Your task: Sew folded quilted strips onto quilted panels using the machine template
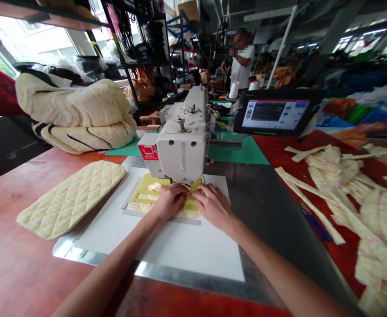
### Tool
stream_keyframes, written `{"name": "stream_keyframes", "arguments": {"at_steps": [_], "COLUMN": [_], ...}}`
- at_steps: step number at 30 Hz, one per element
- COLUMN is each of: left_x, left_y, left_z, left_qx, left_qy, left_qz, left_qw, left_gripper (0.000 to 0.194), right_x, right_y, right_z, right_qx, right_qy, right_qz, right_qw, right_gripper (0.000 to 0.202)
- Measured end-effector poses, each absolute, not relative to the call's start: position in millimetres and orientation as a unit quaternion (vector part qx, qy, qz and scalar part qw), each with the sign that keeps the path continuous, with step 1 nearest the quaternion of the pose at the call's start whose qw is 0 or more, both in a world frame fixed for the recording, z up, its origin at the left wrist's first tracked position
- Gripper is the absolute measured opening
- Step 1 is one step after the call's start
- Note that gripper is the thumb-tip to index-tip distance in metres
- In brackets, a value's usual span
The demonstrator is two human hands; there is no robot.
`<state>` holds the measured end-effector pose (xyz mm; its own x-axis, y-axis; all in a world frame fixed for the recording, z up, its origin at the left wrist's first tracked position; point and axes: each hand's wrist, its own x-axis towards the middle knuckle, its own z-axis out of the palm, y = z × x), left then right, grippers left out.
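Note:
My left hand [171, 201] and my right hand [214, 206] meet just below the needle area of a white sewing machine [181, 149]. Their fingers are bent and drawn together over a yellow slotted template [144, 180]. Whatever is pinched at the fingertips is too small and covered to name. Quilted pale yellow fabric [140, 206] shows under the template and through its slots. A small patterned fabric piece [154, 187] lies at one slot. White sheet material [187, 251] spreads beneath the template, with grey strips along the template's edges.
A quilted pad [73, 193] lies at left, before stacked quilted pieces [78, 110]. Fabric strips [341, 180] and blue-handled snips [316, 224] are on the red table [12, 268]. A control screen [275, 115] stands behind at right. A person [242, 64] stands in the background.

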<state>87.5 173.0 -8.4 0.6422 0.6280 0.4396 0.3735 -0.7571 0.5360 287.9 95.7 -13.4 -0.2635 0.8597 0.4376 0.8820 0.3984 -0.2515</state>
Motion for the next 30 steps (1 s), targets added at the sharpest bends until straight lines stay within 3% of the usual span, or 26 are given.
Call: {"name": "stream_keyframes", "arguments": {"at_steps": [12, 24, 30], "left_x": [76.5, 72.0, 81.2], "left_y": [165.6, 160.0, 151.9], "left_z": [-11.8, -13.7, -9.5], "left_qx": [0.925, 0.928, 0.901], "left_qy": [0.245, 0.269, 0.293], "left_qz": [0.273, 0.241, 0.283], "left_qw": [0.101, 0.092, 0.151], "left_gripper": [0.036, 0.045, 0.031], "right_x": [293.3, 296.7, 310.8], "right_y": [100.0, 98.1, 94.2], "right_z": [-23.4, -23.3, -23.5], "right_qx": [-0.524, -0.539, -0.544], "right_qy": [-0.782, -0.779, -0.775], "right_qz": [0.062, 0.064, 0.073], "right_qw": [0.331, 0.314, 0.314], "right_gripper": [0.041, 0.043, 0.042]}}
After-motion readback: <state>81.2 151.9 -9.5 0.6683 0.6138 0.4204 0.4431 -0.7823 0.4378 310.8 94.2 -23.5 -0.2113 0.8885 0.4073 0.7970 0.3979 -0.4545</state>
